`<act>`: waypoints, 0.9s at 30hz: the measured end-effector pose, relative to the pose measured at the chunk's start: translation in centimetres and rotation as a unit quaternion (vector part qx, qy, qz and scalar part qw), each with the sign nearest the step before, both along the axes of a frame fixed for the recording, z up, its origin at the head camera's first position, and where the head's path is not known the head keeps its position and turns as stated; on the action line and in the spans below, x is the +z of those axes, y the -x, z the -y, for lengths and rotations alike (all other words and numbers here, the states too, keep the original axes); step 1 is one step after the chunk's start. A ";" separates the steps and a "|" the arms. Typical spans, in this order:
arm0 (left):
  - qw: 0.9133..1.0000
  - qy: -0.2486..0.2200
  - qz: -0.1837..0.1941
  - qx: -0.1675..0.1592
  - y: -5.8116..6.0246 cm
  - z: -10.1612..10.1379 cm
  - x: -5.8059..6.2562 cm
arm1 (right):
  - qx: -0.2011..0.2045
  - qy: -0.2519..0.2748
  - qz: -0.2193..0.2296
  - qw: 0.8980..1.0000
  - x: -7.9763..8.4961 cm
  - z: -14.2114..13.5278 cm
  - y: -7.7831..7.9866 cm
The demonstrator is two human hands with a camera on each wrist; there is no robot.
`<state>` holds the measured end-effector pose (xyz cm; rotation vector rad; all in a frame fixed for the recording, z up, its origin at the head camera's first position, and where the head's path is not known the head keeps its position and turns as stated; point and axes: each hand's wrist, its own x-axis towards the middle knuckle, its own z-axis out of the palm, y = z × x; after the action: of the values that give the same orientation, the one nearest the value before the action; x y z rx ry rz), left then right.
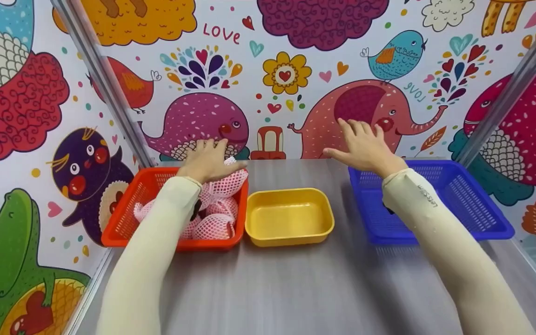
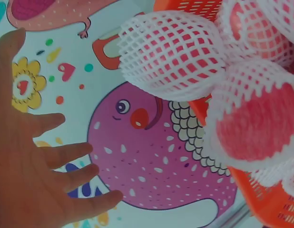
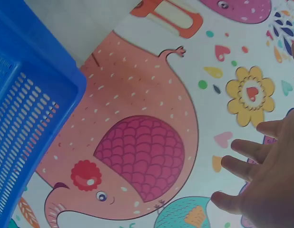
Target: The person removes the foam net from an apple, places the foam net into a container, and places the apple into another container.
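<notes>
My left hand (image 1: 210,161) hovers over the red basket (image 1: 175,245), fingers spread and holding nothing. Several reddish, round fruit-like pieces (image 2: 261,124) in white foam netting fill that basket; my forearm hides some of them. Above the near-left part of the blue basket (image 1: 440,238) is my right hand (image 1: 363,146), also spread and holding nothing. In the right wrist view its fingers stand apart from the blue basket (image 3: 66,71). Between the two baskets sits a yellow bowl (image 1: 289,218), with nothing visible inside.
All three containers stand on a grey table (image 1: 268,288). A patterned wall (image 1: 277,116) rises directly behind them, with side panels left and right. Metal poles (image 1: 110,88) run up the corners.
</notes>
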<state>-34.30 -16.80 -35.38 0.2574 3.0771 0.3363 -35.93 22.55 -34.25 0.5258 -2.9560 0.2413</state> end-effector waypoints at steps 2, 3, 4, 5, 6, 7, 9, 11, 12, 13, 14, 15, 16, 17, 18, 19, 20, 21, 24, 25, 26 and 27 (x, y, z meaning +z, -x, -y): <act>1.000 0.005 0.000 -0.008 -0.3 0.2 0.0 | 0.004 0.000 0.001 1.000 -0.1 -0.1 -0.3; 1.000 0.009 -0.001 -0.010 -0.3 0.4 0.0 | 0.006 -0.002 0.001 1.000 -0.1 -0.2 -0.4; 1.000 0.010 -0.001 -0.012 -0.4 0.5 0.0 | 0.007 -0.004 0.000 1.000 -0.1 -0.3 -0.5; 1.000 0.012 -0.003 -0.013 -0.4 0.7 0.0 | 0.006 -0.006 -0.001 1.000 -0.2 -0.4 -0.5; 1.000 0.013 -0.004 -0.014 -0.4 0.9 0.0 | 0.007 -0.007 -0.001 1.000 -0.2 -0.5 -0.5; 1.000 0.014 -0.005 -0.013 -0.3 1.1 0.0 | 0.008 -0.009 -0.001 1.000 -0.3 -0.6 -0.5; 1.000 0.016 -0.002 -0.010 -0.3 1.6 -0.2 | 0.009 -0.010 0.001 1.000 -0.4 -0.6 -0.6; 1.000 0.016 0.000 -0.007 -0.3 2.0 -0.6 | 0.011 -0.010 0.004 1.000 -0.5 -0.6 -0.6; 1.000 0.013 0.002 -0.005 -0.4 2.2 -0.8 | 0.010 -0.010 0.005 1.000 -0.6 -0.6 -0.7; 1.000 0.012 0.005 -0.005 -0.2 2.3 -1.1 | 0.010 -0.011 0.004 1.000 -0.6 -0.7 -0.7; 1.000 0.009 0.007 -0.005 -0.1 2.3 -1.4 | 0.009 -0.012 0.003 1.000 -0.7 -0.7 -0.7; 1.000 0.010 0.011 -0.005 0.1 2.3 -1.9 | 0.009 -0.014 0.003 1.000 -0.8 -0.8 -0.7; 1.000 0.010 0.013 -0.006 0.3 2.2 -2.3 | 0.008 -0.015 0.002 1.000 -0.9 -0.9 -0.7; 1.000 0.010 0.017 -0.008 0.6 2.2 -2.8 | 0.008 -0.016 0.002 1.000 -1.0 -0.9 -0.7; 1.000 0.011 0.021 -0.009 0.8 2.1 -3.3 | 0.008 -0.017 0.004 1.000 -1.1 -1.0 -0.7; 0.999 0.012 0.029 -0.009 1.0 1.9 -3.8 | 0.009 -0.018 0.004 1.000 -1.2 -1.0 -0.7; 0.999 0.013 0.035 -0.010 1.3 1.8 -4.3 | 0.008 -0.018 0.006 1.000 -1.2 -1.0 -0.7; 0.999 0.014 0.041 -0.012 1.5 1.7 -4.7 | 0.008 -0.018 0.008 1.000 -1.3 -1.0 -0.8; 0.998 0.012 0.060 -0.014 1.9 1.6 -5.7 | 0.008 -0.018 0.009 1.000 -1.4 -1.1 -0.8; 0.998 0.010 0.067 -0.012 2.0 1.6 -6.0 | 0.009 -0.018 0.008 1.000 -1.5 -1.1 -0.8; 0.997 0.007 0.071 -0.009 2.1 1.6 -6.3 | 0.010 -0.018 0.008 1.000 -1.6 -1.1 -0.8; 0.997 0.004 0.078 -0.004 2.2 1.6 -6.5 | 0.011 -0.018 0.008 1.000 -1.7 -1.2 -0.9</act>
<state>-36.47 -18.44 -41.92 0.2321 2.9228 0.3268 -35.07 23.70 -35.97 0.5630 -2.9769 0.1973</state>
